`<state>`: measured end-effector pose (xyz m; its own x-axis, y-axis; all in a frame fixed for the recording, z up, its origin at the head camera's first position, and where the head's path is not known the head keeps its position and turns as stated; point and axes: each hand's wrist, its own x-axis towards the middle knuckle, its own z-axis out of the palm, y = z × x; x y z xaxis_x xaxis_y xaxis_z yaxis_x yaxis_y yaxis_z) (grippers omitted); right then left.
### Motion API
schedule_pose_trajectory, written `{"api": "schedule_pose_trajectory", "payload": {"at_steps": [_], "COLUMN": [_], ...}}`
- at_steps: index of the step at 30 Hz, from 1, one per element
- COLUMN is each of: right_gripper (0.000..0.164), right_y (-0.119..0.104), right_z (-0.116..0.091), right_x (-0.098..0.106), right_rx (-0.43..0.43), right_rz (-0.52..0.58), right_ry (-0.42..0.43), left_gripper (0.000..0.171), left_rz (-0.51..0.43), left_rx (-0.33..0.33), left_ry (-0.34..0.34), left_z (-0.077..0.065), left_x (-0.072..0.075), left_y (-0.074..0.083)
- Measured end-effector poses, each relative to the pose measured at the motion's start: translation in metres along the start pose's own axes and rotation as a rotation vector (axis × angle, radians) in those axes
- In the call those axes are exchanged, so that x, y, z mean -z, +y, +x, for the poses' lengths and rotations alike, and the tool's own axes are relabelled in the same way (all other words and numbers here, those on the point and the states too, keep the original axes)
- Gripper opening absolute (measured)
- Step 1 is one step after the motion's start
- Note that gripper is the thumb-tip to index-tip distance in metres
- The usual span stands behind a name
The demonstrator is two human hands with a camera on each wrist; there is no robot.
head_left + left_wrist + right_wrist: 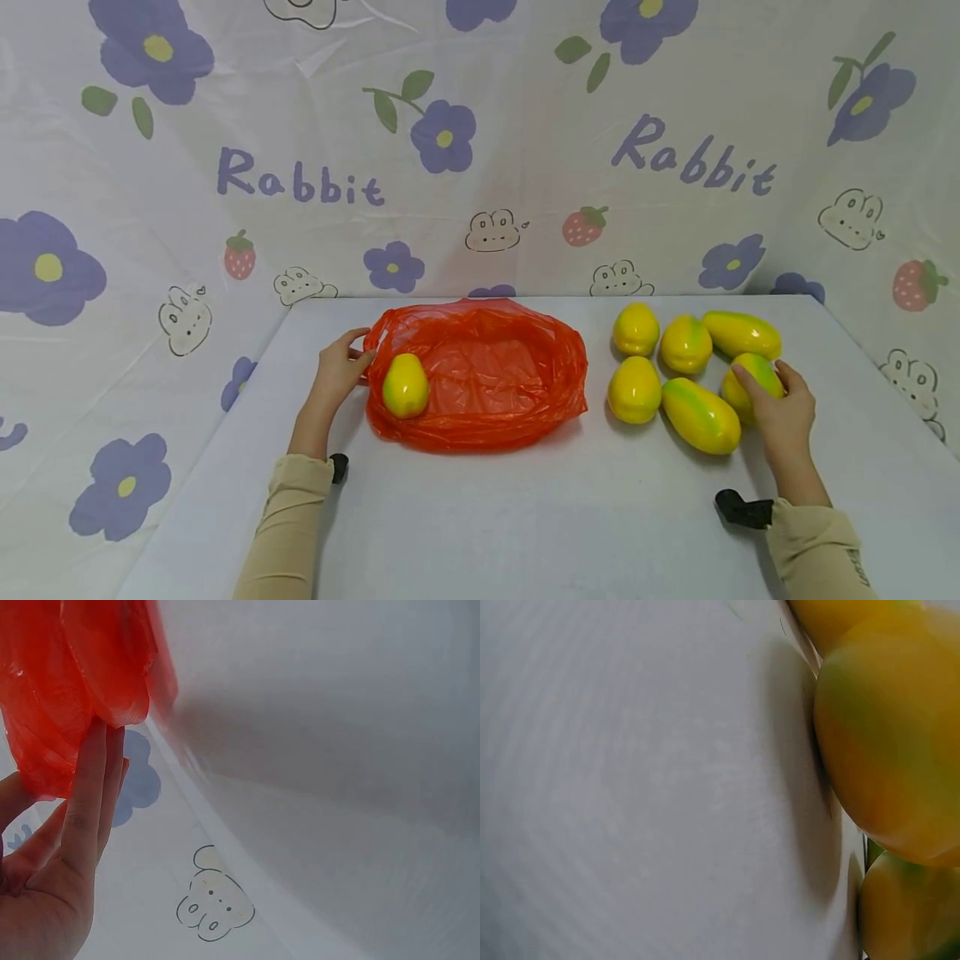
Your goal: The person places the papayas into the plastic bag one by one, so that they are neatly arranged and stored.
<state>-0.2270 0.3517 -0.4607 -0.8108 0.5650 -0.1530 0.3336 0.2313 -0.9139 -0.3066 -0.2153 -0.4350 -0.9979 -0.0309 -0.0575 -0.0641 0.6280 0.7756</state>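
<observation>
A red plastic bag (480, 433) lies spread on the table with its mouth open. One glossy yellow papaya (406, 386) sits inside, at the left. My left hand (342, 367) holds the bag's left edge; in the left wrist view, long fingers (84, 802) reach up against the red plastic (45, 697). On the right, my right hand (787, 412) grips a yellow-green papaya (756, 371), thumb on one side and fingers on the other. That fruit is still among the group. The right wrist view shows a large papaya (892, 735) close up, with the hand itself out of sight.
Several more papayas cluster beside the right hand, among them a long one (742, 335) at the back and another (701, 417) at the front. A round-looking one (634, 390) lies nearest the bag. Behind the white table (525, 517) hangs a flower-printed cloth (525, 167).
</observation>
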Motion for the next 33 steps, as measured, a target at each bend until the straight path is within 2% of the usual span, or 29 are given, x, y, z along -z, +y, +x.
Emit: {"api": "schedule_pose_trajectory", "payload": {"at_steps": [12, 19, 33], "right_gripper": [0.079, 0.077, 0.073], "right_y": [-0.002, -0.012, -0.042], "right_z": [-0.003, -0.002, -0.010], "right_x": [0.006, 0.012, 0.006], "right_rx": [0.018, 0.006, 0.067], "right_rz": [-0.027, 0.014, 0.094], "right_ry": [0.003, 0.014, 0.026], "left_gripper": [0.052, 0.052, 0.052], "left_rz": [0.013, 0.015, 0.025], "left_rx": [0.010, 0.008, 0.007], "left_ry": [0.004, 0.008, 0.010], "left_z": [0.000, -0.001, 0.000], "left_x": [0.000, 0.000, 0.000], "left_y": [0.002, 0.002, 0.001]}}
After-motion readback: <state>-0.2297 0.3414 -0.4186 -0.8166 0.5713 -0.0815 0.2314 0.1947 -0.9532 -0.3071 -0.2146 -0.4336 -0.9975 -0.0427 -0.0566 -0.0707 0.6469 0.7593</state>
